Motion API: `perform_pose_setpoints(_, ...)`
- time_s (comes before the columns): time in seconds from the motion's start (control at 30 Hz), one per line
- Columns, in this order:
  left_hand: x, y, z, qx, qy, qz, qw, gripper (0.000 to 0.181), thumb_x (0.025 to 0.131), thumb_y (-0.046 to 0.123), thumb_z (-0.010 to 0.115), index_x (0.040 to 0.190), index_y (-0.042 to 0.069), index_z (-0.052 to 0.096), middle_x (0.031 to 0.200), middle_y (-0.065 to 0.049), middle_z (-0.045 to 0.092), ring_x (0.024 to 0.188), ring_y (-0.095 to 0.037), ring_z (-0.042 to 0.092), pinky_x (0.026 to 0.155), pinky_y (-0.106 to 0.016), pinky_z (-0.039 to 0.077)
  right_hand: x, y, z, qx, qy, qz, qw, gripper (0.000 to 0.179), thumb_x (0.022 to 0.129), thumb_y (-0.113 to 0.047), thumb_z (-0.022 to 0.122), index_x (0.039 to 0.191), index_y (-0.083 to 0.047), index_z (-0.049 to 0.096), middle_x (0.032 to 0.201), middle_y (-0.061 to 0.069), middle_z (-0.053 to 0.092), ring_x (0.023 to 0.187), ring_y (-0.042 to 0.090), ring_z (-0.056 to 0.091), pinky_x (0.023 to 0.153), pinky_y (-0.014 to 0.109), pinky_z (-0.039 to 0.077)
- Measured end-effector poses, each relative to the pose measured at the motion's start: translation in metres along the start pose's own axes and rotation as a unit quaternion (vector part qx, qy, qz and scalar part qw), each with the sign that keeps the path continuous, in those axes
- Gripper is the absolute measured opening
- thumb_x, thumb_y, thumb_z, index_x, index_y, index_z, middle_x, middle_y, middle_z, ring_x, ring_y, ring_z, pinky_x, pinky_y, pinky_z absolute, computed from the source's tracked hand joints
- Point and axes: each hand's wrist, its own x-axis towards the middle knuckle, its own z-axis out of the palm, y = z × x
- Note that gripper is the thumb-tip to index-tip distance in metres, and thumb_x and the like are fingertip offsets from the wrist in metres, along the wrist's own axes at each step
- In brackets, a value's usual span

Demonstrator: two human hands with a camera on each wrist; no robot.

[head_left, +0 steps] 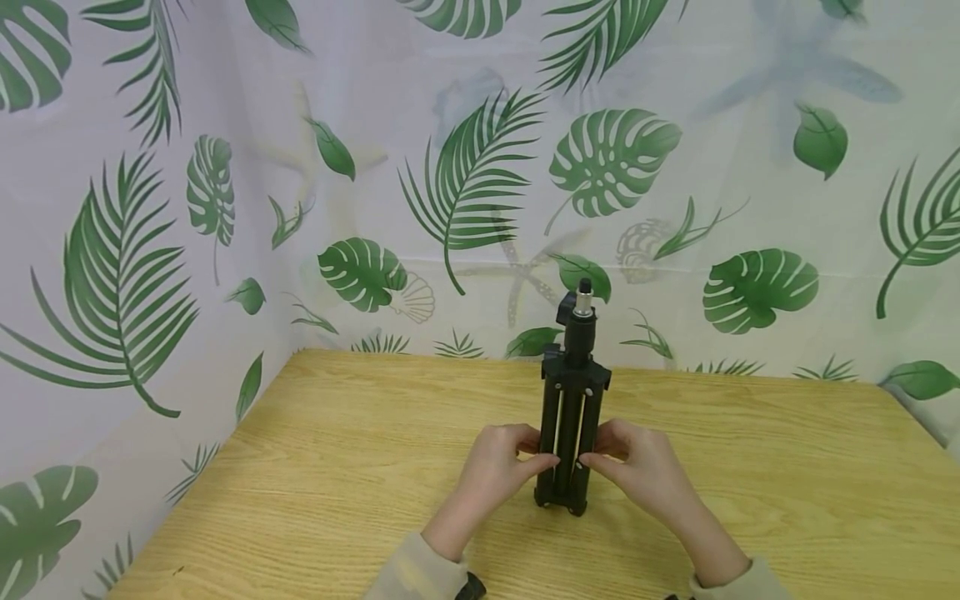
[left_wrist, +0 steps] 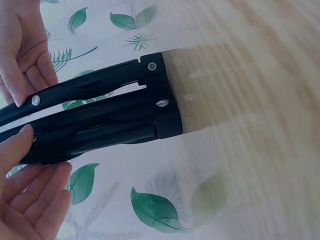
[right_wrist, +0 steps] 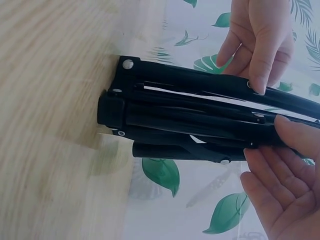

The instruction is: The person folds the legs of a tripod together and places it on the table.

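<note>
A folded black light stand (head_left: 572, 425) stands upright near the middle of the table, its legs together and its silver-and-black top stud (head_left: 583, 302) pointing up. My left hand (head_left: 497, 462) pinches one leg on the left side, thumb in front and fingers behind. On the opposite side, my right hand (head_left: 647, 467) grips another leg at about the same height. Both wrist views show the rivets and the foot end of the legs (left_wrist: 167, 100) close over the wood. In the right wrist view a central tube (right_wrist: 165, 151) shows beneath the legs.
The wood-grain table (head_left: 360, 450) spreads out around the stand. A white curtain (head_left: 495, 325) with green leaf prints hangs along the table's back edge and left side. Black knobs (head_left: 566, 308) stick out near the stand's top.
</note>
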Motion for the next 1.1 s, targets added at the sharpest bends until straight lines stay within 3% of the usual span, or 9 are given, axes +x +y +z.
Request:
perform_pose_setpoints(0.4,-0.001,0.002,-0.001,0.009,0.014,-0.002,0.9999,0.016,0.078,0.021,0.069,0.086,0.007,0.068,0.081,-0.001,0.066,0.074,-0.008,0.059,0.064,-0.019,0.047,0.0,0.005,-0.008,0.022,-0.06,-0.011,0.9979,0.014,0.077,-0.015,0.069,0.087,-0.006,0.063,0.082,-0.002,0.064,0.076,0.012,0.061,0.071,0.029,0.049)
perform_pose_setpoints(0.53,-0.001,0.001,0.0,0.012,0.015,0.0,0.9998,0.015,0.078,0.019,0.069,0.086,0.006,0.068,0.081,-0.001,0.066,0.074,-0.008,0.059,0.063,-0.018,0.046,0.001,0.008,-0.012,0.025,-0.069,-0.015,0.9972,0.018,0.078,-0.02,0.068,0.088,-0.007,0.064,0.084,0.0,0.064,0.078,0.015,0.061,0.073,0.036,0.049)
perform_pose_setpoints(0.83,-0.001,0.001,0.0,0.01,0.011,0.004,0.9999,0.012,0.078,0.014,0.068,0.086,0.004,0.067,0.081,-0.003,0.066,0.076,-0.01,0.06,0.063,-0.018,0.046,0.001,0.011,-0.019,0.008,-0.038,-0.004,0.9992,0.022,0.08,-0.013,0.066,0.096,0.001,0.062,0.092,0.012,0.063,0.086,0.026,0.06,0.077,0.04,0.047)
perform_pose_setpoints(1.1,-0.001,0.003,-0.002,0.008,-0.004,-0.003,1.0,0.013,0.082,0.011,0.064,0.093,0.004,0.064,0.086,-0.004,0.064,0.081,-0.012,0.059,0.065,-0.019,0.046,0.003,0.018,-0.015,-0.003,-0.003,-0.007,1.0,0.023,0.08,-0.008,0.065,0.1,0.001,0.061,0.094,0.012,0.063,0.088,0.026,0.06,0.077,0.037,0.047)
